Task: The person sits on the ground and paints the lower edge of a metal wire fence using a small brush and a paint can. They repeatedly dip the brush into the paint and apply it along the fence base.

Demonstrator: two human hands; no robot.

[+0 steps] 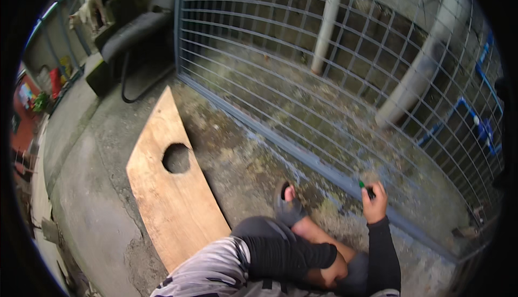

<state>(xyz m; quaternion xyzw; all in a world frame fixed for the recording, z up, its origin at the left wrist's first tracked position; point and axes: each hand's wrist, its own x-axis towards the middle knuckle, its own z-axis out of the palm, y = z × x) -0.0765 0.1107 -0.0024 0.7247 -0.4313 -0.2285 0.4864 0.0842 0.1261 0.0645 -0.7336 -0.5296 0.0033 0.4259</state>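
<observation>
My right hand [376, 205], raised beside the lower rail of a grey metal grid panel [302, 159], is closed around a small green-and-black object [362, 184]. Only its green end and a dark part show, so its kind is unclear. My left hand [335, 270], at the end of a black sleeve, rests low by my bent leg. Its fingers point down and are partly hidden. To the left a light plywood board [178, 205] lies on the concrete, with a pointed far end and a rough round hole cut through it. Neither hand touches the board.
Behind the grid stand a thin pale pipe [327, 24] and a thicker grey pipe [415, 76]. Blue tubing [464, 103] is at the far right. A dark chair [135, 35] stands at the upper left. My sandalled foot [290, 202] is near the rail, on stained concrete.
</observation>
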